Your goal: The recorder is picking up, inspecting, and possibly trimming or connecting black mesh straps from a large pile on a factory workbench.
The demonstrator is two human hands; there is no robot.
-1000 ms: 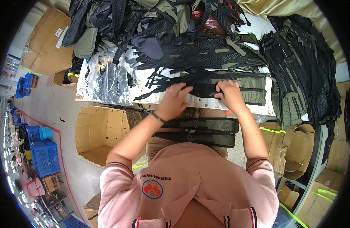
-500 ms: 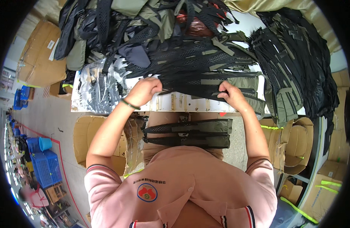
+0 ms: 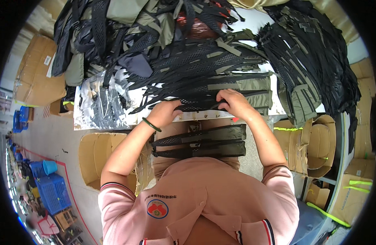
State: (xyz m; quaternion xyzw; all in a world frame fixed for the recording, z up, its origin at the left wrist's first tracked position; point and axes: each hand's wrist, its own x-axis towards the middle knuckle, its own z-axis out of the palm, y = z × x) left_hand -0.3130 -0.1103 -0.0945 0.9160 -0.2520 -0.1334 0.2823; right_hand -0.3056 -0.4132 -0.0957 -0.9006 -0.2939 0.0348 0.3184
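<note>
A black mesh shoulder strap (image 3: pixel 198 105) with an olive-green end stretches between my hands at the table's front edge. My left hand (image 3: pixel 165 113) pinches it toward its left part, thumb and fingers together. Further right, my right hand (image 3: pixel 234 104) has its fingers closed on the same strap. More straps (image 3: pixel 212 65) of black mesh and olive fabric lie layered just beyond my hands. Two similar straps (image 3: pixel 216 134) rest across my lap. The strap's far ends blend into the layered straps, so its full outline is hard to make out.
Dark bag parts (image 3: pixel 110 36) heap at the back left; a large strap pile (image 3: pixel 314 65) hangs over the right. Clear plastic bags (image 3: pixel 102 102) lie on the white table's left. Open cardboard boxes (image 3: pixel 96 157) flank my legs. Blue crates (image 3: pixel 53 192) stand on the left floor.
My hands have come closer together along the strap, the left moving right and slightly nearer me, the right moving left. The view has shifted a little.
</note>
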